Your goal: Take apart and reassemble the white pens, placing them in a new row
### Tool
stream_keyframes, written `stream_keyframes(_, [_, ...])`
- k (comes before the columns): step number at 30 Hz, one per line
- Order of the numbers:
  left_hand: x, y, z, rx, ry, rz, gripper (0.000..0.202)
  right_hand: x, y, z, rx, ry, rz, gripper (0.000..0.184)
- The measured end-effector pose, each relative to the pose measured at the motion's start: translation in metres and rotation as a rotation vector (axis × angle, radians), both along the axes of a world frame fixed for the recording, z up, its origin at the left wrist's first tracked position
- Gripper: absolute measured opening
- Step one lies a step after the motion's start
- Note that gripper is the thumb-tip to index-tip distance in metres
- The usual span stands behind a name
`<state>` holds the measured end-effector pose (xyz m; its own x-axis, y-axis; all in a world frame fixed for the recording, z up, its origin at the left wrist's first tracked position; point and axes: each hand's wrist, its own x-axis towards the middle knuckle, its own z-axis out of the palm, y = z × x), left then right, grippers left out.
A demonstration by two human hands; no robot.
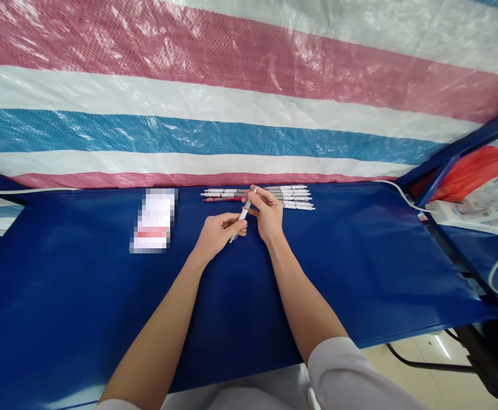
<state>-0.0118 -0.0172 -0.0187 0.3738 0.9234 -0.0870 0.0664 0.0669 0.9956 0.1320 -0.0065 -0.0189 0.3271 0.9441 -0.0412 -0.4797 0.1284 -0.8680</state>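
Both my hands hold one white and grey pen [244,214] above the blue table [82,285]. My left hand [218,233] is closed round the pen's lower end. My right hand [268,213] pinches its upper end, which points away from me. Just behind the hands, a row of several similar white pens [293,197] lies side by side on the table, with a red one [223,199] at the left front of the row.
A blurred white card or packet [155,219] lies to the left of the hands. A striped red, white and blue tarp [231,102] hangs behind the table. At right are a blue frame bar [457,156], a white power strip [466,213], a white cable and a red bag [474,171].
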Motion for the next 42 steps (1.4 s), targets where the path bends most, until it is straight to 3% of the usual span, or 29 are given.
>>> stream_keyframes(4, [-0.006, 0.002, 0.004, -0.067, -0.033, -0.08, 0.037, 0.0, 0.0, 0.001, -0.015, 0.006, -0.019, 0.026])
stream_keyframes(10, [-0.014, 0.005, 0.004, -0.156, -0.117, -0.19, 0.032, 0.002, -0.002, 0.003, -0.021, 0.061, 0.071, 0.028])
stream_keyframes(17, [-0.006, 0.002, -0.005, 0.003, -0.044, -0.003, 0.039, 0.0, 0.0, 0.001, 0.008, 0.054, -0.015, 0.023])
stream_keyframes(21, [-0.002, 0.0, -0.003, 0.057, 0.011, 0.04, 0.037, -0.001, -0.001, 0.002, 0.001, 0.044, -0.034, 0.024])
stream_keyframes(28, [-0.012, 0.003, 0.007, -0.16, -0.107, -0.206, 0.034, 0.001, -0.004, 0.003, 0.001, 0.091, 0.09, 0.021])
stream_keyframes(38, [-0.004, 0.001, -0.003, -0.069, -0.132, 0.049, 0.04, 0.0, -0.004, 0.004, 0.025, 0.052, 0.058, 0.026])
stream_keyframes(42, [-0.007, 0.001, -0.001, -0.056, -0.095, 0.003, 0.039, 0.0, -0.004, 0.004, 0.027, 0.055, 0.034, 0.027])
